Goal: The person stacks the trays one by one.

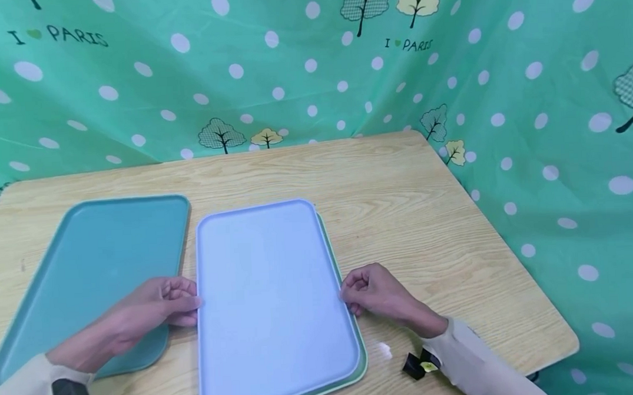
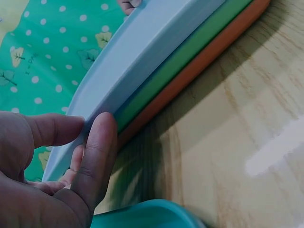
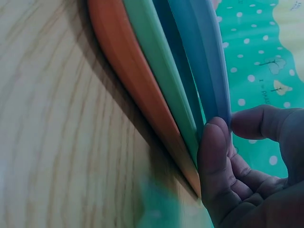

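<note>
A pale blue tray (image 1: 270,294) lies on top of a green tray (image 1: 361,343), and the wrist views show an orange tray (image 3: 128,66) at the bottom of the stack. My left hand (image 1: 164,307) pinches the blue tray's left edge between thumb and fingers. On the opposite side, my right hand (image 1: 376,295) pinches its right rim, thumb on top and fingers below. A narrow gap shows between the blue and green trays in the right wrist view. Most of the green and orange trays is hidden under the blue one.
A teal tray (image 1: 122,253) lies on the wooden table (image 1: 401,199) to the left, partly covered by my left forearm. Behind the table and along its right side hangs a green dotted cloth (image 1: 288,45) printed with trees.
</note>
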The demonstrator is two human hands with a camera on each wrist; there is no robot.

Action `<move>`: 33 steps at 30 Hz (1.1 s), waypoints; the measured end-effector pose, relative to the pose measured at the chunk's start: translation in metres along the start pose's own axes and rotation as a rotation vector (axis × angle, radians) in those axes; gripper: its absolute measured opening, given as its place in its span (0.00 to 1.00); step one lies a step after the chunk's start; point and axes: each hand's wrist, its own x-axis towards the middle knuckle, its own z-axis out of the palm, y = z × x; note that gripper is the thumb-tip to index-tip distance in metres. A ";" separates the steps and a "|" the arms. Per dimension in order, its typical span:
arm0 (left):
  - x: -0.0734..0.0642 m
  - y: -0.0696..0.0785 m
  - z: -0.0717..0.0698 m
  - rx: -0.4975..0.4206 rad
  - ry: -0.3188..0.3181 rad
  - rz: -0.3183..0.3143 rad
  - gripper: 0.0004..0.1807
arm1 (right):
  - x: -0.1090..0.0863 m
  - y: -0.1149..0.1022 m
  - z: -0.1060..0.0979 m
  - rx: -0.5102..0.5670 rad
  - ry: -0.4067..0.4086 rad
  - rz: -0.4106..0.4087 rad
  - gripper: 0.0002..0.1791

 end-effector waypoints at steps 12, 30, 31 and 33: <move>0.001 -0.002 0.006 -0.016 -0.005 -0.005 0.17 | -0.006 0.004 -0.005 -0.108 0.019 -0.021 0.07; 0.005 0.004 0.018 -0.010 0.084 -0.010 0.22 | -0.014 0.006 -0.008 -0.046 0.071 0.020 0.07; 0.005 0.005 0.019 -0.007 0.088 -0.010 0.21 | -0.014 0.007 -0.008 -0.045 0.073 0.021 0.07; 0.005 0.006 0.019 -0.002 0.093 -0.011 0.21 | -0.014 0.007 -0.008 -0.042 0.077 0.023 0.07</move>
